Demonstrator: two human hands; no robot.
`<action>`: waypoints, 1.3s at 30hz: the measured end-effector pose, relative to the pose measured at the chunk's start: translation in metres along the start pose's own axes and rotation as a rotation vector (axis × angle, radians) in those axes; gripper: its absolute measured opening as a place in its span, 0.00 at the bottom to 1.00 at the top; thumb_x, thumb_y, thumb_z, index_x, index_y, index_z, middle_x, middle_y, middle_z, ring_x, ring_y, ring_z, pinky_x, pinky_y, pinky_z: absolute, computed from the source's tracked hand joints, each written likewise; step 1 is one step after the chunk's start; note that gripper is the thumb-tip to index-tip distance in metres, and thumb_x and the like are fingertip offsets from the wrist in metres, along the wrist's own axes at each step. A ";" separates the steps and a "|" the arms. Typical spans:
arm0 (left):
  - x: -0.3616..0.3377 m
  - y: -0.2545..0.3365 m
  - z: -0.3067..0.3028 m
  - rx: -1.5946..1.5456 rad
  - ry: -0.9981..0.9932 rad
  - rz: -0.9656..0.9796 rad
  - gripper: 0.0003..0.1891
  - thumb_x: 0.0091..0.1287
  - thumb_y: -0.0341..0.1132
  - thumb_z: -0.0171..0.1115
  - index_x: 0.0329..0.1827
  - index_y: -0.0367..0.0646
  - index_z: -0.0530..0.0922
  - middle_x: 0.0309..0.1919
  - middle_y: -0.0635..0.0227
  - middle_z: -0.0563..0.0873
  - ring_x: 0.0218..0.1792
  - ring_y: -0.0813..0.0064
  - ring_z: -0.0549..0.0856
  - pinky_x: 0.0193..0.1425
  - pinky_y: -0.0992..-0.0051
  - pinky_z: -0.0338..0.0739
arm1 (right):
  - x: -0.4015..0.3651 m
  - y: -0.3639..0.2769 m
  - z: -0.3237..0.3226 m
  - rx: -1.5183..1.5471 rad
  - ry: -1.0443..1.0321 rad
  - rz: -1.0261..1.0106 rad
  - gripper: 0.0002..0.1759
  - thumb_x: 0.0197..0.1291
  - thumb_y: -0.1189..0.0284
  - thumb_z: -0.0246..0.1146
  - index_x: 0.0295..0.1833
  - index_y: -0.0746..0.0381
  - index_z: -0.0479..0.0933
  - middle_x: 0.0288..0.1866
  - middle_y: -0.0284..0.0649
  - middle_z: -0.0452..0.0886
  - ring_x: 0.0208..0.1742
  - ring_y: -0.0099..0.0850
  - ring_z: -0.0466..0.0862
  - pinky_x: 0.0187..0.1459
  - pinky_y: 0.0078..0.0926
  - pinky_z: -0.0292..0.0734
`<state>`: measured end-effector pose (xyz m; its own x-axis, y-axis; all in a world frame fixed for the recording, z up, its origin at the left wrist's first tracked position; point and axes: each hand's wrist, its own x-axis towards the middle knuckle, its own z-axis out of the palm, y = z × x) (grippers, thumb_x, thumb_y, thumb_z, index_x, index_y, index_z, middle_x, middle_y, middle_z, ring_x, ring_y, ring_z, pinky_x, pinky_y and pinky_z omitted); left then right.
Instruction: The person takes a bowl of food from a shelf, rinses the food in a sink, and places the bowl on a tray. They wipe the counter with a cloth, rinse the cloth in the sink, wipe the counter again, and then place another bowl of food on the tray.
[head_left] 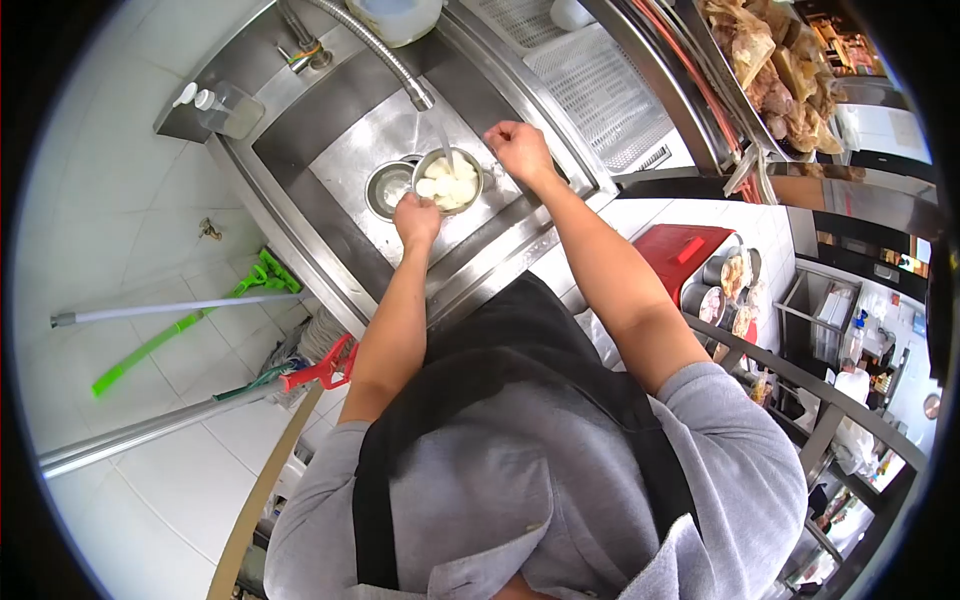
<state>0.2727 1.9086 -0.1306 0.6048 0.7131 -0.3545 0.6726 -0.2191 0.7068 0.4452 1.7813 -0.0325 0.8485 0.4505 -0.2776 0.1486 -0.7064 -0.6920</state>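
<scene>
In the sink (340,150) a round metal bowl (481,186) holds several pale, rounded pieces (447,182), whose exact kind I cannot make out. Water runs down into it from a flexible metal faucet hose (385,55). My left hand (417,218) pinches the near-left rim of this bowl. Close on its left, a second metal bowl (376,190) stands on the sink bottom with what looks like clear water in it. Up and to the right of the bowls, my right hand (520,150) hovers with its fingers curled in; whatever it may hold is hidden.
A soap bottle (230,110) stands at the sink's left corner, and a whitish tub (398,18) behind it. White perforated trays (600,95) lie to the right. Mop handles (180,305) lean at lower left. A red lid (685,255) and metal food pots are at right.
</scene>
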 end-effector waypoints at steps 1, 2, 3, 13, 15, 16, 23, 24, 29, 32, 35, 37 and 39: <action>0.000 -0.003 0.003 -0.053 0.023 -0.040 0.10 0.63 0.33 0.60 0.36 0.33 0.82 0.34 0.44 0.88 0.42 0.43 0.87 0.51 0.56 0.81 | -0.003 -0.002 -0.003 -0.040 0.021 0.000 0.12 0.65 0.64 0.62 0.45 0.58 0.87 0.36 0.48 0.88 0.42 0.46 0.87 0.49 0.39 0.80; 0.005 -0.007 0.004 -0.055 0.022 -0.036 0.10 0.63 0.33 0.60 0.36 0.33 0.82 0.34 0.44 0.88 0.42 0.43 0.87 0.51 0.56 0.81 | -0.006 -0.002 -0.006 -0.041 0.025 0.000 0.12 0.65 0.64 0.62 0.45 0.58 0.87 0.36 0.48 0.88 0.42 0.46 0.87 0.49 0.39 0.80; 0.009 -0.010 -0.001 -0.186 -0.010 -0.134 0.10 0.63 0.33 0.60 0.36 0.32 0.81 0.34 0.44 0.88 0.41 0.46 0.88 0.49 0.57 0.81 | -0.009 -0.002 -0.006 -0.068 0.030 -0.014 0.12 0.64 0.64 0.62 0.45 0.57 0.86 0.37 0.48 0.88 0.43 0.47 0.87 0.49 0.40 0.80; 0.018 -0.035 -0.005 -0.271 -0.120 -0.141 0.08 0.66 0.29 0.58 0.35 0.30 0.79 0.31 0.47 0.88 0.30 0.59 0.90 0.37 0.63 0.85 | -0.030 0.009 -0.010 -0.084 0.221 -0.219 0.11 0.66 0.66 0.61 0.48 0.57 0.86 0.46 0.49 0.86 0.48 0.50 0.85 0.53 0.42 0.79; 0.010 -0.026 -0.008 -0.331 -0.160 -0.150 0.08 0.66 0.28 0.58 0.35 0.29 0.79 0.30 0.49 0.88 0.30 0.62 0.90 0.35 0.64 0.85 | -0.035 0.010 -0.014 -0.082 0.226 -0.192 0.11 0.66 0.66 0.61 0.48 0.57 0.86 0.48 0.49 0.85 0.48 0.50 0.84 0.54 0.42 0.79; 0.008 -0.021 -0.010 -0.302 -0.169 -0.125 0.08 0.66 0.28 0.58 0.34 0.29 0.79 0.29 0.50 0.88 0.30 0.64 0.90 0.33 0.64 0.85 | -0.038 0.008 -0.017 -0.076 0.224 -0.169 0.12 0.66 0.66 0.62 0.48 0.57 0.86 0.49 0.49 0.84 0.49 0.50 0.84 0.54 0.42 0.78; 0.010 -0.017 0.000 -0.324 -0.182 -0.058 0.09 0.67 0.28 0.59 0.30 0.30 0.78 0.28 0.51 0.87 0.27 0.64 0.90 0.31 0.66 0.86 | -0.072 0.014 -0.032 -0.159 0.297 -0.234 0.10 0.65 0.68 0.62 0.47 0.59 0.85 0.49 0.43 0.84 0.48 0.48 0.84 0.52 0.40 0.79; 0.010 -0.016 -0.001 -0.320 -0.184 -0.056 0.09 0.67 0.28 0.59 0.30 0.30 0.78 0.28 0.51 0.87 0.27 0.64 0.90 0.31 0.66 0.86 | -0.078 0.017 -0.034 -0.156 0.299 -0.231 0.10 0.65 0.68 0.62 0.47 0.59 0.85 0.49 0.43 0.84 0.48 0.48 0.84 0.52 0.40 0.79; 0.023 -0.034 0.012 -0.283 -0.160 0.018 0.09 0.67 0.28 0.59 0.28 0.31 0.76 0.24 0.54 0.86 0.25 0.65 0.89 0.28 0.67 0.85 | -0.121 0.041 -0.049 -0.211 0.562 -0.373 0.07 0.63 0.73 0.64 0.44 0.62 0.85 0.48 0.43 0.85 0.48 0.46 0.84 0.51 0.38 0.80; 0.018 -0.030 0.014 -0.430 -0.154 -0.049 0.10 0.66 0.27 0.59 0.26 0.34 0.75 0.24 0.58 0.84 0.25 0.64 0.89 0.27 0.68 0.83 | -0.155 0.063 -0.064 -0.204 0.645 -0.302 0.07 0.62 0.75 0.64 0.44 0.63 0.84 0.47 0.44 0.84 0.49 0.46 0.84 0.52 0.38 0.79; 0.011 -0.019 0.009 -0.449 -0.168 -0.082 0.12 0.67 0.27 0.59 0.24 0.36 0.72 0.27 0.60 0.85 0.25 0.66 0.89 0.25 0.69 0.81 | -0.190 0.088 -0.076 -0.209 0.677 -0.226 0.07 0.63 0.76 0.64 0.45 0.62 0.83 0.46 0.44 0.84 0.48 0.46 0.84 0.51 0.38 0.79; 0.005 -0.010 0.000 -0.453 -0.205 -0.126 0.08 0.68 0.24 0.56 0.28 0.35 0.74 0.32 0.61 0.81 0.33 0.72 0.86 0.37 0.68 0.92 | -0.208 0.102 -0.080 -0.189 0.700 -0.118 0.06 0.64 0.76 0.64 0.45 0.62 0.83 0.44 0.44 0.84 0.44 0.44 0.85 0.48 0.37 0.80; 0.004 -0.007 0.000 -0.480 -0.190 -0.125 0.08 0.68 0.24 0.56 0.28 0.34 0.74 0.32 0.61 0.81 0.33 0.72 0.86 0.38 0.68 0.92 | -0.221 0.112 -0.084 -0.171 0.714 -0.093 0.06 0.65 0.76 0.63 0.46 0.62 0.83 0.43 0.44 0.85 0.41 0.40 0.86 0.44 0.33 0.81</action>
<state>0.2706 1.9132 -0.1371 0.6288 0.5712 -0.5276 0.5011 0.2211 0.8366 0.3166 1.5568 0.0070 0.9436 0.0889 0.3190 0.2638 -0.7841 -0.5618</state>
